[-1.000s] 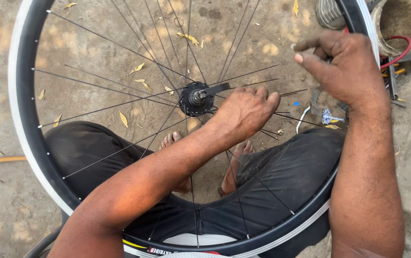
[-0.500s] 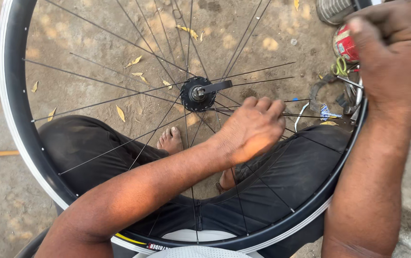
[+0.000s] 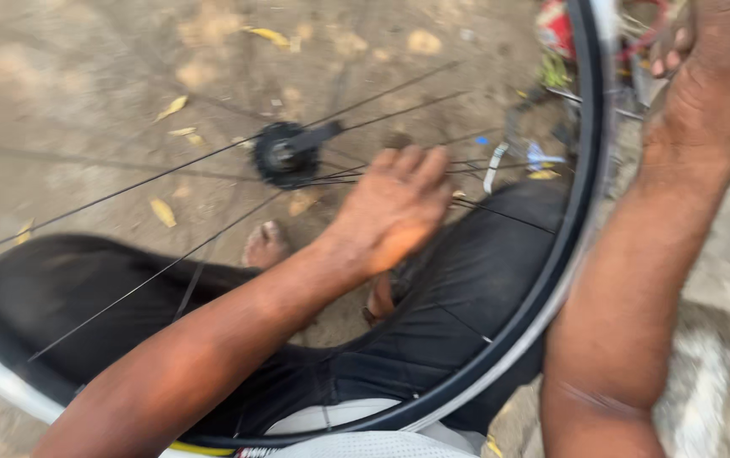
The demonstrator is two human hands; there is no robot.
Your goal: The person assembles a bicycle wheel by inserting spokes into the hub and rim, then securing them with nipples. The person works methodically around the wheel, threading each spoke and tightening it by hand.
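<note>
A dusty concrete ground fills most of the view, blurred, with yellow dry leaves scattered over it. Across it lies a bicycle wheel, its black rim running from the top right down past the person's lap and round to the lower left, where a pale band of the rim shows. The wheel rests over the person's crossed legs in black trousers, and a bare foot shows between the spokes.

The right forearm rises along the right edge, outside the rim, and the right hand sits at the top right corner beside the rim. Most of it is cut off by the frame, with a few fingers curled at its left side; I cannot tell whether it grips anything. Just beyond it lies a jumble of small things, among them a red tin-like container; what is in it cannot be made out through the blur.

The left arm reaches in from the lower left, over the spokes, and the left hand lies palm down on the spokes just right of the hub. Its fingers are stretched out straight and close together, holding nothing.

The hub with its dark toothed cog sits near the middle of the view, just left of the left fingertips, apart from them.
</note>
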